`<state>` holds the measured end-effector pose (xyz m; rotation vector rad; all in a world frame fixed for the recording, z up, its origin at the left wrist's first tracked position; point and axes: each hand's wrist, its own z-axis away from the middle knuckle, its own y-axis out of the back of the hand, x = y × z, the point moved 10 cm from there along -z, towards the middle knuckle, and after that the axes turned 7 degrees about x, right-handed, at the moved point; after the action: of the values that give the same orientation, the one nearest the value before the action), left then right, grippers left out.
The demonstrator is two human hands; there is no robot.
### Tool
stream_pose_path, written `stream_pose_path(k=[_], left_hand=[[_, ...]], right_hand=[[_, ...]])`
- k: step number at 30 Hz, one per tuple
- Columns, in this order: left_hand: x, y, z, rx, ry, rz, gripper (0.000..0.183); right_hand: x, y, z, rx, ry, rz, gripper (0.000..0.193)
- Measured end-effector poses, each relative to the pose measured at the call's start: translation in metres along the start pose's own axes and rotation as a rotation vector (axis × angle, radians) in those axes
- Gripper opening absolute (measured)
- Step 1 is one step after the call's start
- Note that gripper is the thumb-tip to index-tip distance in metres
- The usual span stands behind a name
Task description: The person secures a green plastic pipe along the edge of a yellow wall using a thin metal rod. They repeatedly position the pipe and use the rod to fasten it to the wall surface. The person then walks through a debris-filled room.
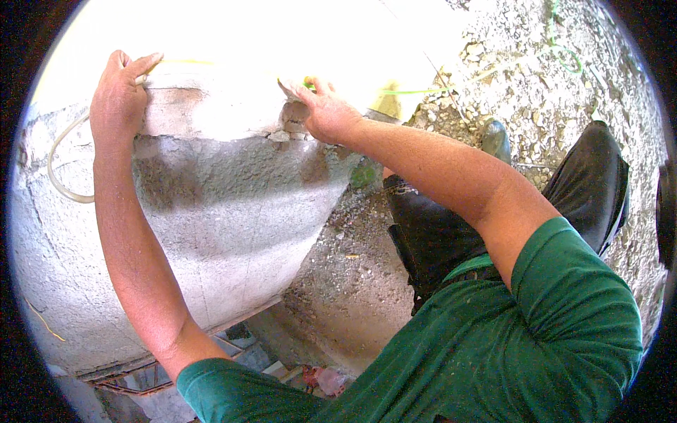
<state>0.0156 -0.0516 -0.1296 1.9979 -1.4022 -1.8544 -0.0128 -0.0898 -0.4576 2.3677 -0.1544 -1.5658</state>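
My left hand [118, 92] is at the top left edge of a rough plastered wall [233, 176], its fingers curled round a pale, clear hose [65, 185] and the thumb stretched to the right. The hose loops down to the left of my wrist, and a short bit shows by the fingers. At the wall's broken edge further right, my right hand [330, 116] has its fingers bent together round something green. A thin bright green line [416, 91] runs out to the right from behind this hand. Glare washes out the surface above both hands.
Stony ground [522, 92] lies to the right, with a green cord [570, 62] looped on it. My dark trousers [451, 243] and a boot [496, 139] are beside the wall. Below its lower edge are reddish metal bars [134, 384] and a pinkish plastic bag [329, 381].
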Motion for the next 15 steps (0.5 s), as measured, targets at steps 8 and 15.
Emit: stream_pose_path(k=[8,15], left_hand=[[0.0069,0.0063,-0.0008,0.078,-0.080,0.006,0.045],[0.0033,0.0009,-0.0022,0.066,-0.060,0.009,0.045]], right_hand=[[0.0064,-0.0023,-0.0011,0.021,-0.017,-0.010,0.078],[0.0081,-0.0023,-0.0010,0.054,-0.008,-0.022,0.079]])
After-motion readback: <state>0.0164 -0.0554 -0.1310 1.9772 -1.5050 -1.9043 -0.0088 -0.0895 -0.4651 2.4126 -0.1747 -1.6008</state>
